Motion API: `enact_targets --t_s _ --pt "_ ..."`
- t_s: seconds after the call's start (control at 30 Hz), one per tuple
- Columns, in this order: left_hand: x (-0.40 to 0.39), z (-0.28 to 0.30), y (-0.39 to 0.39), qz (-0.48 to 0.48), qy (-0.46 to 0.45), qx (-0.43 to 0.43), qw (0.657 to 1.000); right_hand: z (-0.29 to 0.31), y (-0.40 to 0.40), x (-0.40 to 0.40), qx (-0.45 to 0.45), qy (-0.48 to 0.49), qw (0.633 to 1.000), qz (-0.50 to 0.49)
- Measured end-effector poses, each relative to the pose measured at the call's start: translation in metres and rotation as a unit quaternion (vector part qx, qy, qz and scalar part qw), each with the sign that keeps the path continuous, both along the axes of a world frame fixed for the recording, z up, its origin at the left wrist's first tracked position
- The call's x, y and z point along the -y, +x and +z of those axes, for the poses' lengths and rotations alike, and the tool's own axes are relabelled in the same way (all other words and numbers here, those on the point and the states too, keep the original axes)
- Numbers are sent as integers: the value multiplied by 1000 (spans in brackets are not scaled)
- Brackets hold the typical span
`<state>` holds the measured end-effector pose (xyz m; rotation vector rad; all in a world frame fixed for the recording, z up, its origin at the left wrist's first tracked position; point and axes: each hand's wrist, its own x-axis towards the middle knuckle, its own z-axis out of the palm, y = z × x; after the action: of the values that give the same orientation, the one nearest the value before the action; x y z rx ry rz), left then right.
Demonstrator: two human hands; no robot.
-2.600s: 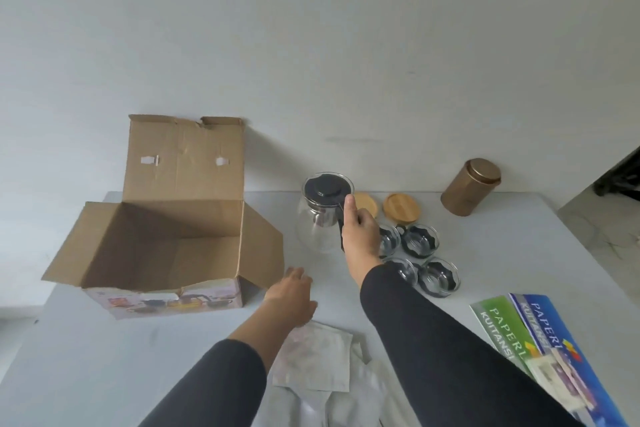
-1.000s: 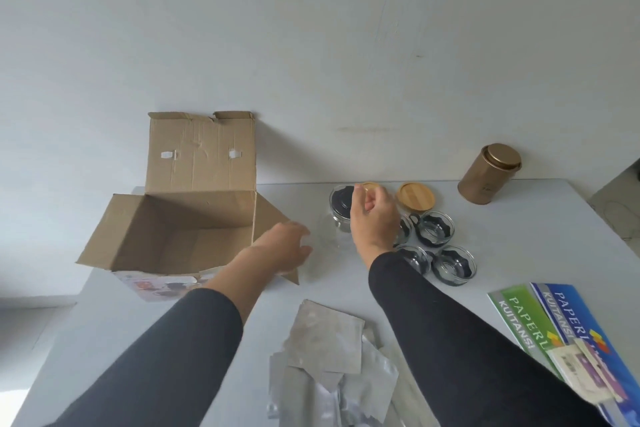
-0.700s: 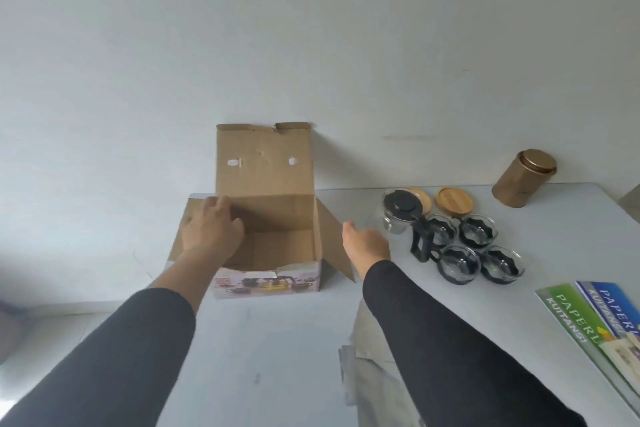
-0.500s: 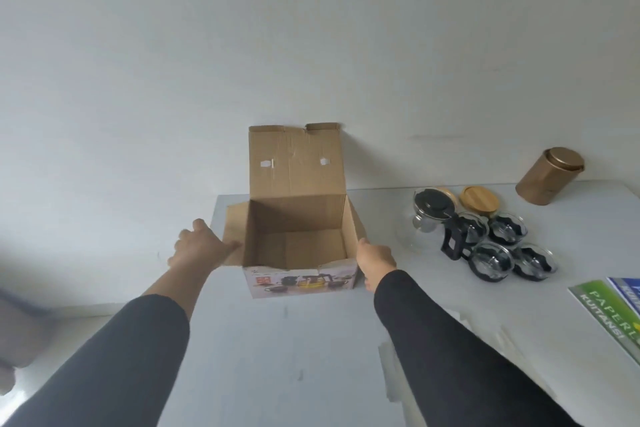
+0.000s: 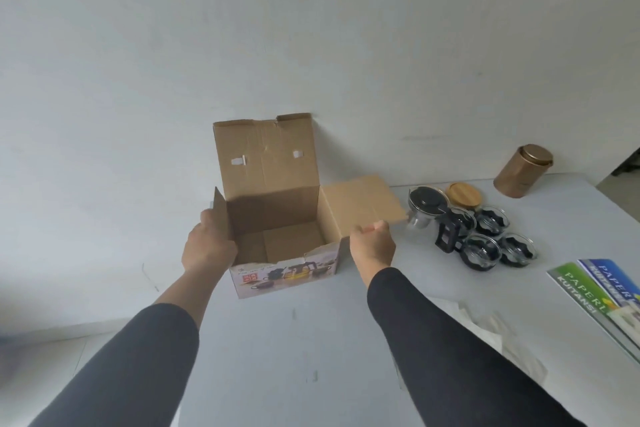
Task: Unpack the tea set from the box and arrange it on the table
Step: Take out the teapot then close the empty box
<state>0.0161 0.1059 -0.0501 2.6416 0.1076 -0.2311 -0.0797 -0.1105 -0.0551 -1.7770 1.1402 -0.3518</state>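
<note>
Head view, the only one: the cardboard box [image 5: 282, 243] stands open on the white table [image 5: 311, 340], rear lid upright against the wall, its inside bare cardboard as far as can be seen. The hands are well apart, one at each side of the box. Left hand [image 5: 207, 246] wraps the upright left flap, fingers curled over its edge. Right hand [image 5: 372, 246] pinches the near edge of the right flap [image 5: 362, 206], which is splayed outward. The tea set is already out, to the right of the box: glass teapot [image 5: 424, 215] with black lid and handle just beyond that flap's tip, four glass cups [image 5: 495, 241] clustered tight beside it, a round wooden lid [image 5: 462, 196] behind them. Farther right from the box, a copper canister [image 5: 523, 172] by the wall; printed paper packs [image 5: 602, 295] at the table's edge; crumpled wrapping [image 5: 485, 333] right of the box, nearer me. Judgement: unpacking looks done, box being closed or cleared. Risks: the right flap's far corner sits very near the teapot, so swinging it or shifting the box rightward could knock the glass into the cups. The box also sits near the table's left edge; a leftward pull may tip it off.
</note>
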Motion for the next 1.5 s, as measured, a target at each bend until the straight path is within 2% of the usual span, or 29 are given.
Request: enact_targets --t_s 0.13,0.27,0.37,0.47,0.63,0.73,0.8,0.9,0.97,1.13,1.27,1.33,1.5 --pt "-7 1 1 -33 -49 11 998 14 7 -21 114 -67 991 -3" --pt "-1 3 -2 -39 -96 28 994 14 15 -35 157 -95 981 65" --pt "6 -2 1 -47 -136 32 989 3 22 -35 128 -127 968 175" --pt "9 -12 12 -91 -136 23 986 -9 35 -31 82 -130 954 258" --pt "12 -23 45 -20 -141 37 989 -18 67 -20 22 -192 947 257" --pt "20 -25 66 14 -151 3 988 -18 93 -10 -46 -234 941 239" --pt "26 -26 78 27 -172 -4 985 -22 109 -3 -54 -183 957 220" --pt "31 -35 87 4 -203 18 979 -26 127 6 -15 -36 981 192" --pt "31 -43 86 -8 -209 36 977 -27 136 10 6 0 983 184" --pt "32 -47 85 17 -230 76 970 -27 142 12 110 23 985 131" --pt "29 -45 80 17 -246 150 957 -25 142 14 131 -31 984 117" --pt "28 -43 77 18 -258 164 952 -18 136 14 133 -51 980 139" --pt "15 -36 59 -20 -259 131 957 -9 103 16 143 -84 962 217"
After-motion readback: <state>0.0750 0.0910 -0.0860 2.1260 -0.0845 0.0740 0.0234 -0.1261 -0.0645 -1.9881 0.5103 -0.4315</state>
